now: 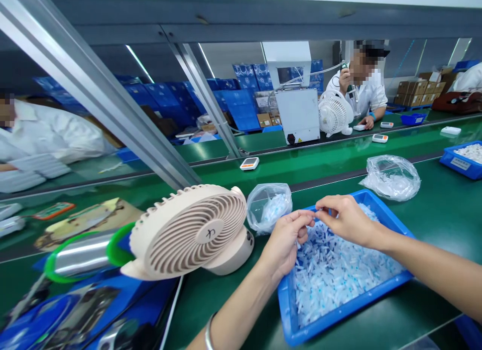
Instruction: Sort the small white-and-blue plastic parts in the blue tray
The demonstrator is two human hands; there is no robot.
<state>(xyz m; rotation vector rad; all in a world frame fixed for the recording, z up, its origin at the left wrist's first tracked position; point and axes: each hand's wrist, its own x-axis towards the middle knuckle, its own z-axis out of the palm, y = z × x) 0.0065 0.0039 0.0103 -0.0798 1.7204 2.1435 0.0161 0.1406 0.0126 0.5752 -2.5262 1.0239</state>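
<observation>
Both my hands meet above the far left part of a blue tray (288, 310) heaped with small white and light-blue plastic pieces (342, 274). The fingertips of my left hand (288, 237) are pinched together, close against those of my right hand (344, 217), which pinch as well. Whatever lies between them is too small to make out. Just behind my left hand stands an open clear plastic bag (269, 207) with similar pieces inside. Another clear bag (393, 177) lies beyond the tray to the right.
A beige desk fan (198, 232) stands left of my hands, beside a silver-and-green roll (85, 254). A metal post (94, 84) slants across the left. White devices (249, 163) sit on the green conveyor (312, 161). Across it, a co-worker (361, 84) holds a tool.
</observation>
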